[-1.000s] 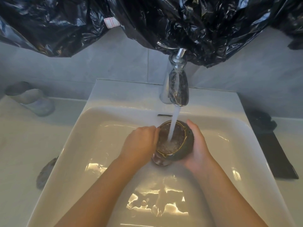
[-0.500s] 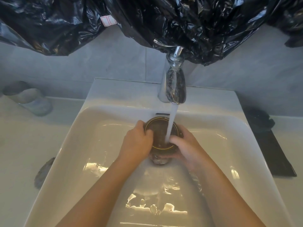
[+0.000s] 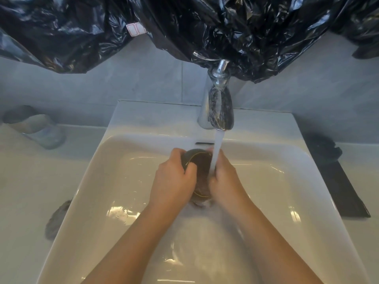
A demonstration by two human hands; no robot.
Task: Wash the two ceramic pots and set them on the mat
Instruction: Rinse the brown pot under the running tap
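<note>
A dark ceramic pot with a thin gold rim line is held over the middle of the white sink, under the running tap. My left hand grips the pot's left side, thumb over the rim. My right hand wraps the pot's right side, and the water stream hits it near the thumb. A black mat lies on the counter to the right of the sink. A second dark object, blurred, lies on the counter at the sink's left edge.
A glass tumbler lies on the left counter near the wall. Black plastic sheeting hangs across the wall above the tap. A dark crumpled thing sits at the mat's far end. Water runs down the basin.
The pot has tipped and turned between my hands, its opening now facing more to the left. My right hand moved up over the pot's right side, into the water stream.
</note>
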